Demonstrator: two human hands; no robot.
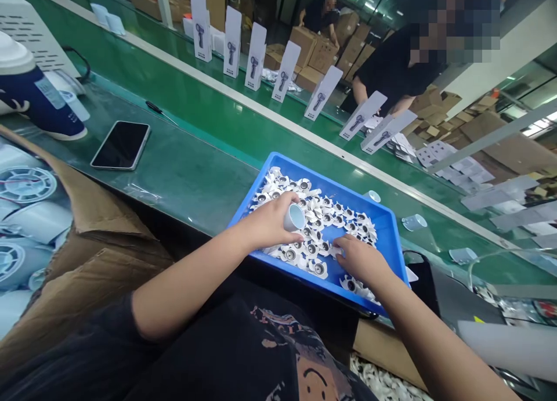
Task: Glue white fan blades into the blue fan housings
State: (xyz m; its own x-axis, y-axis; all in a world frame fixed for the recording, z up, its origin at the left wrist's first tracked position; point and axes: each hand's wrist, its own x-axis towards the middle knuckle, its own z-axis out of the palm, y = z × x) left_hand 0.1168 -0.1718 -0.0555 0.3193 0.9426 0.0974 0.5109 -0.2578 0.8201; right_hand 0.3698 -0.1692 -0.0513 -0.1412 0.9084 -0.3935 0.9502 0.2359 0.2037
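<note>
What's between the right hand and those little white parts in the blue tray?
Nothing visible. The right hand already rests on the white parts inside the blue tray, fingertips touching one. The left hand holds a small cup just above the same pile, clear of the right hand.

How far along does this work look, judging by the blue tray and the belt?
Done, it seems: a few pale cups already lie on the green belt beyond the blue tray. In hand: the left hand holds one pale cup, while the right hand touches the white fan parts. Left: plenty of those parts fill the tray.
</note>
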